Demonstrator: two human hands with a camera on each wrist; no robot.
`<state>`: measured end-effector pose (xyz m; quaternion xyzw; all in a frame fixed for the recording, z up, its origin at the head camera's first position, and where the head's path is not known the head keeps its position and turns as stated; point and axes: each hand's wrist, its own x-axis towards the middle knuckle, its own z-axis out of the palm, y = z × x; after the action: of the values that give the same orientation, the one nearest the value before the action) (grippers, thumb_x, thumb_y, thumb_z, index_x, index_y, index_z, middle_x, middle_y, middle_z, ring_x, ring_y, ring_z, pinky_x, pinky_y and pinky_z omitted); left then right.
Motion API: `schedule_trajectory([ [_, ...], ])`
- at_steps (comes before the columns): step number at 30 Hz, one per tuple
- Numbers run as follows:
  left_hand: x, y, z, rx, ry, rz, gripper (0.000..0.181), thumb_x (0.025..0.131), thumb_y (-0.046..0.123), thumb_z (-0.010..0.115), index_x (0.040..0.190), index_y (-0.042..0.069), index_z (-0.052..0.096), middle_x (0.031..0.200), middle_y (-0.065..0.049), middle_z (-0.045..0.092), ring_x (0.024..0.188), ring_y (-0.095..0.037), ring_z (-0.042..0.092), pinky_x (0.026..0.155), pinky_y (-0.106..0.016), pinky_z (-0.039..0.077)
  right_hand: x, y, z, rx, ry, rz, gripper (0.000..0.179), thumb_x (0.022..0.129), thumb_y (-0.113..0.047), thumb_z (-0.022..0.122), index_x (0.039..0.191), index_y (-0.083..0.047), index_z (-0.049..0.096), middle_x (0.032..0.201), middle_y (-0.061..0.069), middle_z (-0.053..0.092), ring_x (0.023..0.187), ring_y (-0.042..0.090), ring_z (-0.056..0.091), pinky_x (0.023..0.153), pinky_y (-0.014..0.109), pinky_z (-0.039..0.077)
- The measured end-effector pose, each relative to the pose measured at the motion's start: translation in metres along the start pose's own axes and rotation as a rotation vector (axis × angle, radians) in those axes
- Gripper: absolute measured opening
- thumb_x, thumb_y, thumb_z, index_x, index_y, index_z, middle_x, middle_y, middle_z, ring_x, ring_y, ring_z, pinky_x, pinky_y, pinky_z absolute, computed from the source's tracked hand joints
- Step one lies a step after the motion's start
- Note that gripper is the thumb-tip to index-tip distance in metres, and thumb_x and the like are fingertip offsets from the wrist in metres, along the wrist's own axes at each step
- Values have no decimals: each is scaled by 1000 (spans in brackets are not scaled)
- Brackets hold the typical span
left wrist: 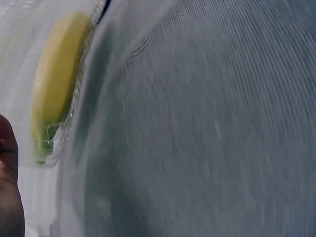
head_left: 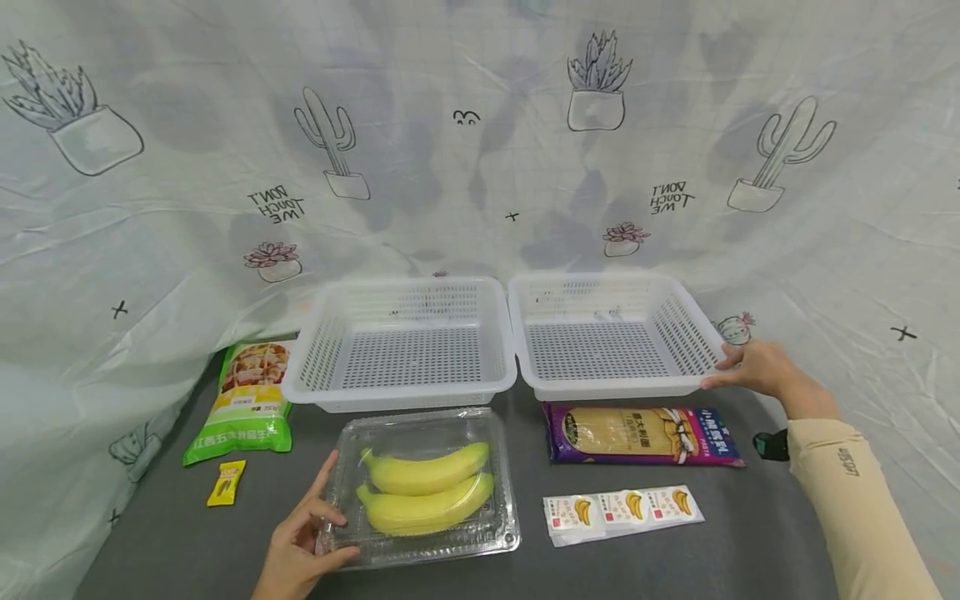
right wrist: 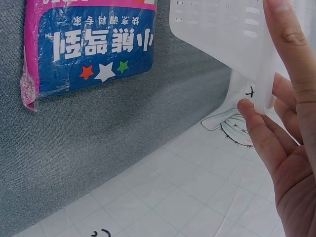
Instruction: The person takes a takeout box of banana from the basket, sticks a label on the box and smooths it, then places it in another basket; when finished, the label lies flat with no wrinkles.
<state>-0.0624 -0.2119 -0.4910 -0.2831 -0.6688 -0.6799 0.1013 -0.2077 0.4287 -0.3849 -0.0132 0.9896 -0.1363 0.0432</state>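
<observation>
My left hand [head_left: 300,537] grips the left side of a clear plastic clamshell box [head_left: 420,550], with thumb and fingers at its edge. Two yellow bananas [head_left: 427,504] show through the lid. In the left wrist view the box is blurred, with one banana [left wrist: 57,74] visible and part of the hand [left wrist: 9,182] at the left edge. At the right, my right hand [head_left: 772,377] pinches the near right corner of a white slotted basket [head_left: 622,385]. The right wrist view shows the fingers under the rim of that basket [right wrist: 217,39] and the thumb over it.
A second white basket [head_left: 397,398] stands beside the first. Left of it lie a green food bag [head_left: 247,417] and a small yellow packet [head_left: 226,483]. A purple pasta packet [head_left: 637,433] and a strip of banana stickers [head_left: 622,512] lie in front of the right basket.
</observation>
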Motion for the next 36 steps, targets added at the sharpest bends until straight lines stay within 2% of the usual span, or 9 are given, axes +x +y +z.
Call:
schedule_trajectory([
  [3, -5, -4, -12, 3, 7, -16, 41, 62, -34, 65, 93, -11, 53, 158, -14, 17, 133, -3, 39, 60, -9, 48, 1, 1, 1, -3, 1, -4, 76, 67, -52, 82, 98, 16, 67, 127, 39, 39, 69, 26, 48, 51, 29, 33],
  [6, -8, -6, -21, 12, -3, -37, 40, 62, -34, 65, 92, -11, 53, 159, -11, 18, 143, -6, 20, 92, -13, 43, 1, 1, 2, 3, 0, -3, 77, 67, -52, 82, 98, 17, 67, 126, 41, 41, 70, 27, 49, 51, 29, 34],
  [9, -9, -6, -27, 20, -30, -38, 40, 63, -34, 66, 93, -12, 52, 159, -9, 18, 143, -4, 18, 75, -9, 47, 2, 1, 1, 7, 1, -7, 78, 67, -52, 82, 98, 18, 67, 126, 41, 40, 67, 25, 48, 51, 30, 34],
  [12, -7, -6, -31, 30, -53, -47, 41, 64, -33, 66, 96, -11, 52, 159, -6, 17, 117, 2, 48, 44, -21, 39, 2, 1, 0, 8, 2, -13, 77, 67, -52, 82, 98, 18, 67, 127, 40, 38, 65, 23, 46, 50, 29, 33],
  [14, -4, -5, -33, 97, -44, -68, 42, 64, -30, 69, 97, -9, 53, 159, -4, 18, 95, 6, 54, 39, -27, 33, 2, 1, 0, 11, -1, -13, 77, 67, -51, 82, 98, 18, 67, 128, 39, 38, 63, 22, 44, 49, 28, 32],
  [16, -1, -4, -33, 169, -23, -108, 41, 65, -24, 73, 97, -7, 53, 159, 0, 19, 63, 6, 46, 38, -26, 33, 2, 1, 0, 13, -3, -10, 77, 67, -51, 82, 98, 18, 66, 128, 39, 37, 64, 22, 44, 48, 28, 31],
  [20, 4, -4, -34, 246, 4, -176, 40, 65, -19, 76, 96, -6, 53, 159, 3, 19, 46, -6, 38, 38, -26, 35, 1, 1, 1, 14, -2, -9, 76, 68, -50, 83, 99, 17, 66, 129, 37, 38, 64, 21, 44, 48, 27, 30],
  [28, 11, -10, -43, 198, -22, -153, 41, 67, -24, 72, 98, -8, 51, 160, -7, 14, 48, -11, 43, 39, -28, 38, 5, -2, 4, 25, 1, -5, 76, 68, -50, 83, 99, 18, 66, 128, 39, 37, 65, 23, 47, 48, 28, 32],
  [36, 19, -7, -39, 501, 44, -203, 45, 60, -6, 85, 92, 7, 57, 153, -17, 31, 45, -6, 39, 42, -21, 39, 1, 2, 2, 1, 1, -49, 69, 70, -46, 83, 98, 15, 68, 129, 37, 39, 54, 16, 31, 46, 26, 28],
])
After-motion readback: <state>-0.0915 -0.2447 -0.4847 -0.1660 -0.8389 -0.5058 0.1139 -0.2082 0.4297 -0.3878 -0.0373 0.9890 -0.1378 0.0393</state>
